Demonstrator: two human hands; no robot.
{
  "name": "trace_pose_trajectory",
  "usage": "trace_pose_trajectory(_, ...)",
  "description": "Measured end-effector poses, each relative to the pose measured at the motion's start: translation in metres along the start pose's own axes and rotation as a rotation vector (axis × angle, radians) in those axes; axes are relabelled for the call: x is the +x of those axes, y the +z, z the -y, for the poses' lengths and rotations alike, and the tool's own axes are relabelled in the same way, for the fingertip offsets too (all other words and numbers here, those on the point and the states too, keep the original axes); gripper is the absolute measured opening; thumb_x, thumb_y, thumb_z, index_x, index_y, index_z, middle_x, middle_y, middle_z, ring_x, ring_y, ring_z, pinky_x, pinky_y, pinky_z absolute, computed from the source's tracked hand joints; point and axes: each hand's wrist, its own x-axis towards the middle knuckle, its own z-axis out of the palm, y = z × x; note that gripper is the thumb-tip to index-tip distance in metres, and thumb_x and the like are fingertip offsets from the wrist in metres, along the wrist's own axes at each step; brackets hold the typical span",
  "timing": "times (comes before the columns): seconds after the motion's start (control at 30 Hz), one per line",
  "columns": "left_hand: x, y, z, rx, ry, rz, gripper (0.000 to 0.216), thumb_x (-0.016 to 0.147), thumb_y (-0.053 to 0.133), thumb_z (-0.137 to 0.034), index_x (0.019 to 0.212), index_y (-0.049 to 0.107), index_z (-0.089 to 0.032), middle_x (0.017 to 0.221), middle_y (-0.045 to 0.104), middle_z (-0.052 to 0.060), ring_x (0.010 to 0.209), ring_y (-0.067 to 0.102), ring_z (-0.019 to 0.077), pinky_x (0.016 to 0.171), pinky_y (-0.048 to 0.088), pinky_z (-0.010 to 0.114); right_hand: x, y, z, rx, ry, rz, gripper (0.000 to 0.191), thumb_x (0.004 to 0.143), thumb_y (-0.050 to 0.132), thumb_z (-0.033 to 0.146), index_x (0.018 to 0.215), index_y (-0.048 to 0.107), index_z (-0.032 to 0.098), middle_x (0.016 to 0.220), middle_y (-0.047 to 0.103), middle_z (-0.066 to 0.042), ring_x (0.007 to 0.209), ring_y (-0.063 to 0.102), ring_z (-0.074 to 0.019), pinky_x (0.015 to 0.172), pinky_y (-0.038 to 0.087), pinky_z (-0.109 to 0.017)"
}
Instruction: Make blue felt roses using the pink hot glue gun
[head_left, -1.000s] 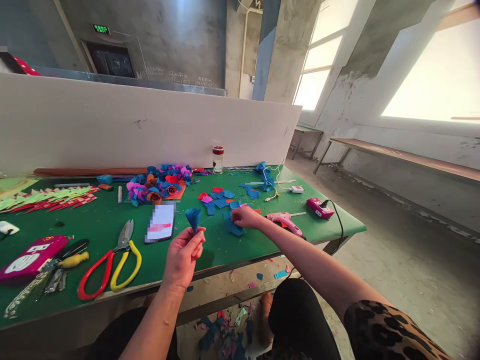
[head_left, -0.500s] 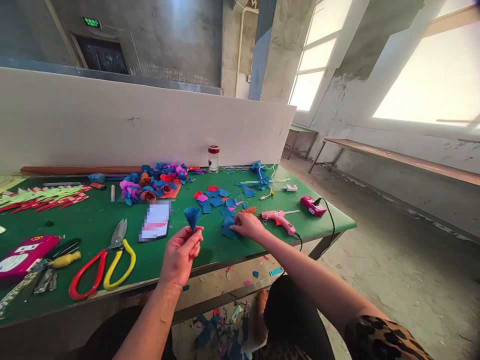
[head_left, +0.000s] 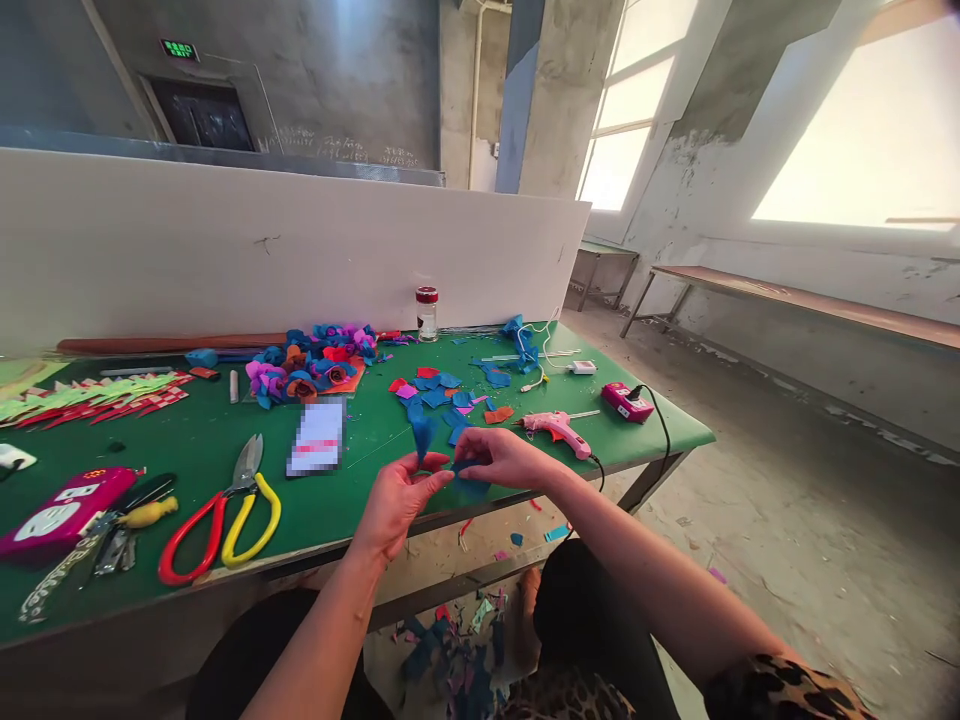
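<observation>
Between the fingers of my left hand [head_left: 401, 500] is a blue paper flower [head_left: 424, 432], a small cone that flares at the top. My right hand [head_left: 504, 460] pinches a blue paper petal [head_left: 471, 484], partly hidden by the fingers. Both hands meet above the front edge of the green table [head_left: 360, 500], their fingertips close together. Loose blue, red and pink paper pieces [head_left: 435, 398] lie just beyond them. A pink glue gun [head_left: 559, 428] rests to the right of my right hand.
Finished paper flowers [head_left: 304, 372] are heaped at the back. Large scissors [head_left: 244, 480] and a phone [head_left: 316, 438] lie left of my hands. A lidded glass jar [head_left: 427, 315] stands near the white board [head_left: 337, 250]. A pink power socket [head_left: 627, 402] with a cord sits at right.
My right hand has lifted a blue petal off the table and brought it left. My left hand has moved right with the flower, so the hands now meet.
</observation>
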Motion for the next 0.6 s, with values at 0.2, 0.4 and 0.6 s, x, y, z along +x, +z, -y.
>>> trace_pose_trajectory(0.2, 0.007, 0.012, 0.007, 0.103, 0.006, -0.008, 0.037, 0.054, 0.080, -0.044, 0.071, 0.067, -0.014, 0.050, 0.051, -0.006, 0.040, 0.031, 0.0045, 0.040, 0.019, 0.020, -0.016, 0.007, -0.009, 0.046, 0.028, -0.128, 0.032, 0.073, 0.072, 0.032, 0.098, 0.056, 0.020, 0.072, 0.059, 0.005, 0.061, 0.049, -0.0106, 0.055, 0.037, -0.021)
trace_pose_trajectory(0.4, 0.024, -0.001, 0.008, 0.485, 0.139, -0.100, 0.027, 0.058, 0.072, -0.044, 0.065, 0.068, -0.018, 0.066, 0.070, 0.002, 0.063, 0.060, 0.0172, 0.064, 0.045, 0.026, -0.071, -0.059, -0.068, -0.472, 0.451, -0.657, 0.019, 0.088, 0.051, 0.037, 0.086, 0.061, 0.020, 0.087, 0.067, -0.005, 0.079, 0.058, -0.0175, 0.070, 0.042, -0.028)
trace_pose_trajectory(0.6, 0.037, -0.005, 0.010, 0.641, 0.080, -0.084, 0.026, 0.056, 0.068, -0.045, 0.062, 0.067, -0.020, 0.068, 0.073, 0.004, 0.069, 0.066, 0.0232, 0.067, 0.046, 0.029, -0.090, -0.099, -0.117, -0.423, 0.594, -0.475, 0.033, 0.079, 0.058, 0.052, 0.071, 0.058, 0.020, 0.064, 0.066, -0.002, 0.062, 0.057, -0.0171, 0.055, 0.036, -0.025)
